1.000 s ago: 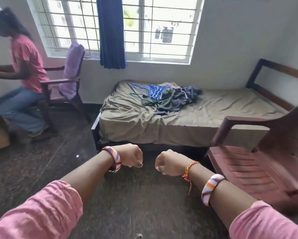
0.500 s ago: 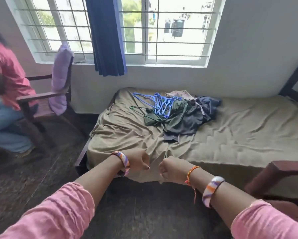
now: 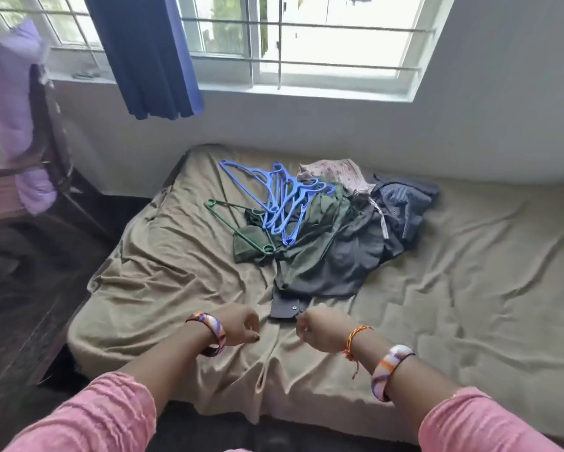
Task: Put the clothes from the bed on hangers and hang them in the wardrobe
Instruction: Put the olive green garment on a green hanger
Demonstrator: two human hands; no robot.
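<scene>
window (image 3: 306,44): barred, bright | curtain (image 3: 150,57): blue | wall (image 3: 486,125): pale | chair (image 3: 46,132): wooden, left

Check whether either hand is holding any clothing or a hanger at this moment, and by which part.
Nothing is held. The left hand and right hand are curled into empty fists above the bed sheet, short of the clothes and hangers.

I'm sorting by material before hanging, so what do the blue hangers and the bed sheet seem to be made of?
Blue hangers: likely moulded plastic, judging by the uniform bright colour, thin flat arms and slight sheen. Bed sheet: matte olive-tan woven cloth, perhaps cotton, with many soft creases and no shine.
</scene>
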